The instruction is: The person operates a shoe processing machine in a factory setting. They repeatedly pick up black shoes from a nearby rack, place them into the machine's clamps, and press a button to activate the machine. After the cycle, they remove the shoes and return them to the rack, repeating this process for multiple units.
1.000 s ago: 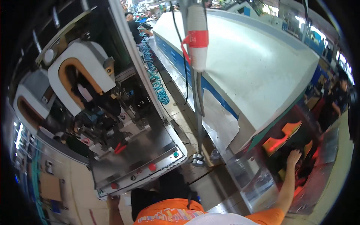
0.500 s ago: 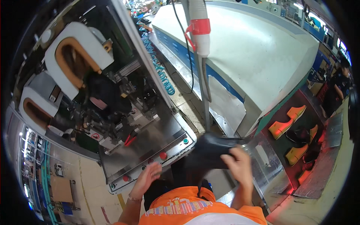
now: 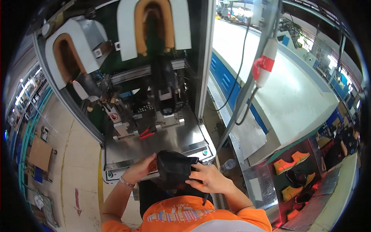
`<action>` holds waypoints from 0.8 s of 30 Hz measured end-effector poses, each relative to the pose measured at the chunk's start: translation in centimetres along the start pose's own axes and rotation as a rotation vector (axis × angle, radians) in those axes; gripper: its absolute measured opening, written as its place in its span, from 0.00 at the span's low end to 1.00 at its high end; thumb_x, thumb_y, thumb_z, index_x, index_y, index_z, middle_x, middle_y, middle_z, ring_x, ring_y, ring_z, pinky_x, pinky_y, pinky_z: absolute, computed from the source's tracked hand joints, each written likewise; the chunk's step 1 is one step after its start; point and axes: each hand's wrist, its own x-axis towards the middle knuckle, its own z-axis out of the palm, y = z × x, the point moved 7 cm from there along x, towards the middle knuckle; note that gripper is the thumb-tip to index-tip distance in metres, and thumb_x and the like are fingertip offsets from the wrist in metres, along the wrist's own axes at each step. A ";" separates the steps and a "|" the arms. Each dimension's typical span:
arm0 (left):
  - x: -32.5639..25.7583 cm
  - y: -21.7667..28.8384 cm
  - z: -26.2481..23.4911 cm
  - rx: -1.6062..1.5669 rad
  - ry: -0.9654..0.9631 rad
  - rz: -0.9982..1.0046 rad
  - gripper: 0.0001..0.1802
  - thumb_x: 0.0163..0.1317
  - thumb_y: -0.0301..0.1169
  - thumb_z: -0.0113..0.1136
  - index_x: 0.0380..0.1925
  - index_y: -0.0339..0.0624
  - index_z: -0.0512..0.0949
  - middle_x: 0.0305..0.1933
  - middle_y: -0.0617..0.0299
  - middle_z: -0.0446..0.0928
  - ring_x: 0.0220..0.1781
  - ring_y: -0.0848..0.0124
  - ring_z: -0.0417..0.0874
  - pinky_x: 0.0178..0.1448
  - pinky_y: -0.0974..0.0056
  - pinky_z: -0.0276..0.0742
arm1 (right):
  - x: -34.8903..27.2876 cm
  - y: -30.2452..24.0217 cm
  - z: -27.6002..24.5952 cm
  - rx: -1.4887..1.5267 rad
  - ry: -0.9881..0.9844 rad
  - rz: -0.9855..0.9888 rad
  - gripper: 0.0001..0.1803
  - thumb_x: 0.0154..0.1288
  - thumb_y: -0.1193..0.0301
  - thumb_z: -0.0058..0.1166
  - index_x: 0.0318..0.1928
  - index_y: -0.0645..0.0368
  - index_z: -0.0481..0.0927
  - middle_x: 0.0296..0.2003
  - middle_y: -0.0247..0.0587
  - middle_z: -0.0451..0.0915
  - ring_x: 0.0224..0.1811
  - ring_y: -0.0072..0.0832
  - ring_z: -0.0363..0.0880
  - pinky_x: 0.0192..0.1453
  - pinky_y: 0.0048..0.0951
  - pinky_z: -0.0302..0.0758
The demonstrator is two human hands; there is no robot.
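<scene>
A black leather shoe upper (image 3: 174,170) is held in front of my body, just off the machine's front edge. My right hand (image 3: 208,178) grips its right end, fingers curled at the edge of the opening. My left hand (image 3: 143,168) is at its other end, with the fingertips against the leather and partly hidden by it. Past my hands is a machine with a metal table (image 3: 177,143). Another black shoe part (image 3: 166,83) sits upright on its right station, below a U-shaped tan pad (image 3: 154,9) in a white housing.
Red-handled pliers (image 3: 147,132) lie on the machine table. A green button (image 3: 205,152) is at its front right corner. To the right, a metal post (image 3: 247,92) stands before a large white-topped unit (image 3: 282,85). Yellow shoe parts (image 3: 290,193) lie under red light, with a person (image 3: 346,143) beyond.
My view has swung left toward the machine. The shoe upper has come across to my left hand, which was apart from it before. My right hand keeps its hold.
</scene>
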 end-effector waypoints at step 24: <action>-10.9 8.1 2.3 0.706 -0.130 0.001 0.21 0.51 0.37 0.63 0.41 0.35 0.74 0.35 0.69 0.74 0.37 0.81 0.70 0.38 0.76 0.65 | 13.7 0.9 13.9 0.789 -0.882 -0.019 0.31 0.55 0.68 0.57 0.58 0.64 0.63 0.52 0.38 0.68 0.49 0.19 0.65 0.51 0.24 0.66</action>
